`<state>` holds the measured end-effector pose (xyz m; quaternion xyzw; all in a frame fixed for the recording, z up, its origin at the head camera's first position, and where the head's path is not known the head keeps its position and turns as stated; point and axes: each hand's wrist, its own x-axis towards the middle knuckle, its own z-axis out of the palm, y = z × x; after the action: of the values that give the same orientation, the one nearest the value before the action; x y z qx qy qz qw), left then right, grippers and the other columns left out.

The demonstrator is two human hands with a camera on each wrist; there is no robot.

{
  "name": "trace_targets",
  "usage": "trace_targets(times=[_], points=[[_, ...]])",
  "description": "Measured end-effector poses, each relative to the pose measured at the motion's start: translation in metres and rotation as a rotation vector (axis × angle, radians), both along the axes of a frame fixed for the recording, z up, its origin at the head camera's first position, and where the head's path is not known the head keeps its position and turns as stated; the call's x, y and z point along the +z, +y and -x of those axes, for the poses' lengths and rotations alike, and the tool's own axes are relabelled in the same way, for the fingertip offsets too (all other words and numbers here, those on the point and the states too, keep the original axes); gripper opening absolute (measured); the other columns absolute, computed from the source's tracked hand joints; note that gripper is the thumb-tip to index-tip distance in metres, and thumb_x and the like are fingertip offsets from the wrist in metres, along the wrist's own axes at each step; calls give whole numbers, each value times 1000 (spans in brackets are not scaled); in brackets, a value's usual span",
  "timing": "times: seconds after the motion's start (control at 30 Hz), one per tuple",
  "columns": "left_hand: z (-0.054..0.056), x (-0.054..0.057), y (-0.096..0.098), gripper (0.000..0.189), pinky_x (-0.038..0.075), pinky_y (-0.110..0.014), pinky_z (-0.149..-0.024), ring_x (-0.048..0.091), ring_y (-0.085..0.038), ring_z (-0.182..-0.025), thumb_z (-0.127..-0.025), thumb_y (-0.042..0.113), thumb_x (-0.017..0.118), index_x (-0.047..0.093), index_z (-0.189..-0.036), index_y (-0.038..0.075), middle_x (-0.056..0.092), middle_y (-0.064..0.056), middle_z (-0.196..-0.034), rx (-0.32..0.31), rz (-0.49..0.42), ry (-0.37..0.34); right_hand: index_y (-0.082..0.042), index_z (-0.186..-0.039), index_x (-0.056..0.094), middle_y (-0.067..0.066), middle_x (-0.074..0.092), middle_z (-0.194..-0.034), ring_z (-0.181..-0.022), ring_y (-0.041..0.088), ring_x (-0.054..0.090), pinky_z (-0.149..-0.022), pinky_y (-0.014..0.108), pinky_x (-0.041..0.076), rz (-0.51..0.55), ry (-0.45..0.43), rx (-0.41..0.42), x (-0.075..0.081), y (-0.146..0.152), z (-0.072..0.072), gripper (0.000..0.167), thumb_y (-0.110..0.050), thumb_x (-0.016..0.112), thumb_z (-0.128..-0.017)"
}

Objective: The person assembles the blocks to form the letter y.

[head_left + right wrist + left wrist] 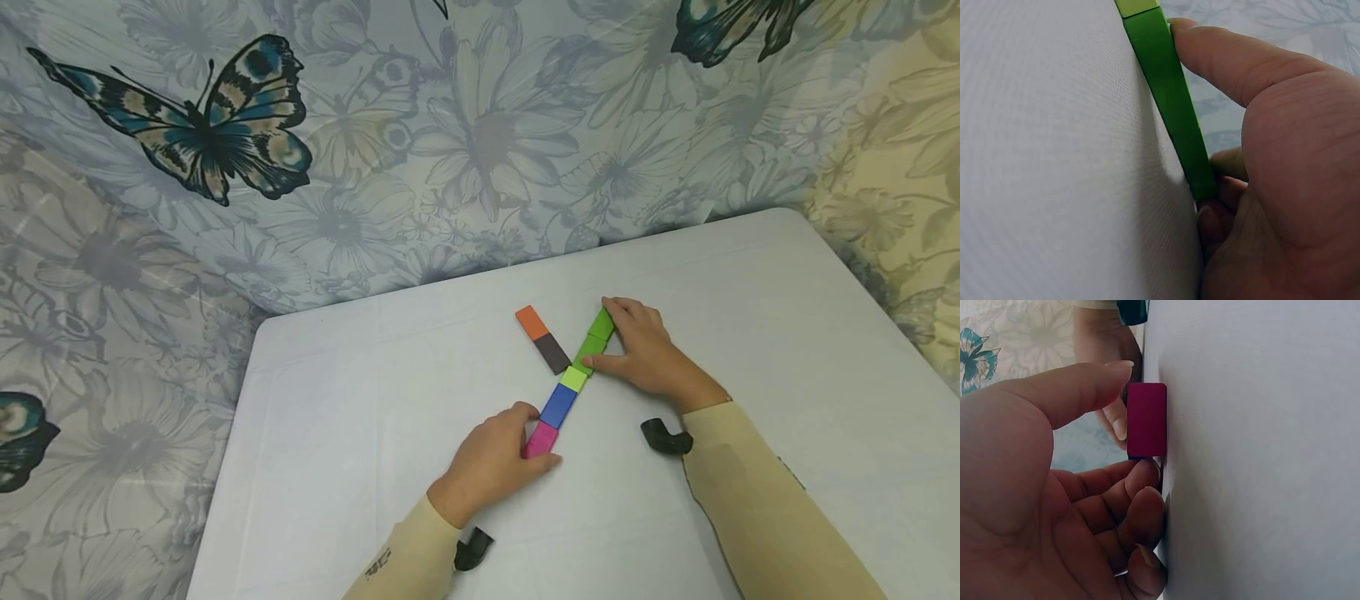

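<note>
A slanted row of small coloured blocks lies on the white table. At its near end is a pink block point(542, 440), then a blue block point(558, 406), a lime block point(573, 379) and two green blocks point(589, 350). My left hand point(495, 454) holds the pink block's near end, thumb on one side and curled fingers on the other. My right hand point(641, 350) grips the green blocks along their right side, thumb near the lime block and fingertips round the far end. Beside the row, a dark brown block point(552, 353) and an orange block point(531, 322) lie end to end.
The white table point(360, 417) runs back to a wall with a butterfly and flower print point(487, 142). Black curved pieces stick out at both sleeves, one by the right wrist point(666, 437) and one by the left point(474, 550).
</note>
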<state>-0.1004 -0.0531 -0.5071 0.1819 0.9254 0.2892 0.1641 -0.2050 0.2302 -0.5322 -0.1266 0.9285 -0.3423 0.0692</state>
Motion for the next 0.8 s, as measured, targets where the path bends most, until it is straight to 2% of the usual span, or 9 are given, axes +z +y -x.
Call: trace_targets(times=[0.57, 0.8], points=[[0, 0, 3, 57, 43, -26, -57, 50, -5, -61, -93, 36, 90, 65, -135, 7, 54, 9, -74, -24, -3, -18, 5, -169, 26, 32, 27, -167, -151, 56, 20, -117, 74, 25, -7, -12, -6, -1, 1, 0, 110, -50, 86, -94], [9, 6, -10, 61, 46, -28, -61, 52, -6, -65, -95, 43, 86, 64, -141, 9, 57, 10, -79, 12, -5, -57, 3, -170, 25, 28, 25, -170, -153, 51, 19, -119, 72, 25, 27, -20, -6, -6, 6, 4, 106, -46, 83, -97]])
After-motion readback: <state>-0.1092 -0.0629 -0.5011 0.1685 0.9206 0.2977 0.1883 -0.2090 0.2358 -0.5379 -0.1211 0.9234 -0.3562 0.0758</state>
